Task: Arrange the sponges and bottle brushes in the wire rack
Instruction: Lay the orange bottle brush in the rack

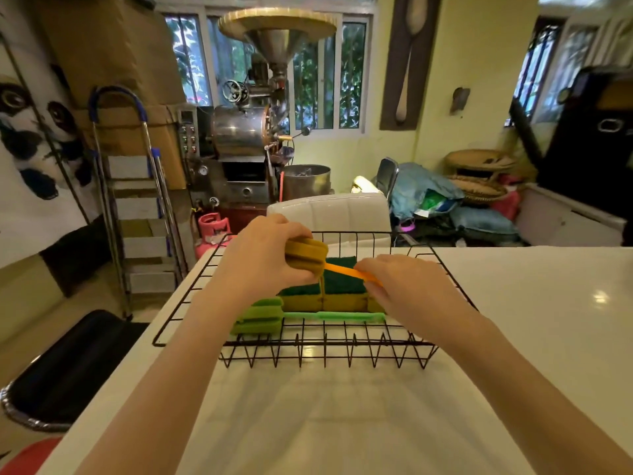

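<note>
Head view: I see left grip (263, 258) clenched on orange bottle brush (306, 256) head, right grip (407, 286) pinching handle; long axis left-right, above sponges (342, 286), over wire rack (191, 286); green bottle brush (260, 315) nearer me.

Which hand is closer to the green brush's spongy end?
Left. The left hand is just above the green brush's foam head, holding the orange brush. The right hand is over its handle end.
</note>
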`<action>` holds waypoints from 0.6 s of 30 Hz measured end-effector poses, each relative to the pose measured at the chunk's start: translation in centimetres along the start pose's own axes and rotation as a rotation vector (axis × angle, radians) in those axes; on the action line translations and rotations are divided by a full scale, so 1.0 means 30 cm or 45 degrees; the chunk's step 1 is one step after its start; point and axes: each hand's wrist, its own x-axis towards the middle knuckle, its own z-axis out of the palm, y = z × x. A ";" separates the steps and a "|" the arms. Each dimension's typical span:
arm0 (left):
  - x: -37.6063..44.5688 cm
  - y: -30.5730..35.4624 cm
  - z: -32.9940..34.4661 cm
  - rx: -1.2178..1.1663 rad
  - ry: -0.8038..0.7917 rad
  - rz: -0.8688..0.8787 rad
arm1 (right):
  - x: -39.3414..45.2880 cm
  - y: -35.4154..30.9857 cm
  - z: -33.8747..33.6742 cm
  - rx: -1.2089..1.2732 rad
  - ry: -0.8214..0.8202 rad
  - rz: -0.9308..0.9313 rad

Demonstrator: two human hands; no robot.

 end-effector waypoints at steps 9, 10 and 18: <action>0.033 0.021 -0.039 -0.444 0.435 0.185 | 0.020 0.042 0.019 0.621 0.283 0.076; 0.036 0.033 -0.053 -0.642 0.409 0.145 | 0.022 0.042 0.015 0.849 0.348 0.142; 0.035 0.058 0.024 -0.872 -0.484 -0.151 | 0.024 0.021 -0.023 2.299 0.397 0.434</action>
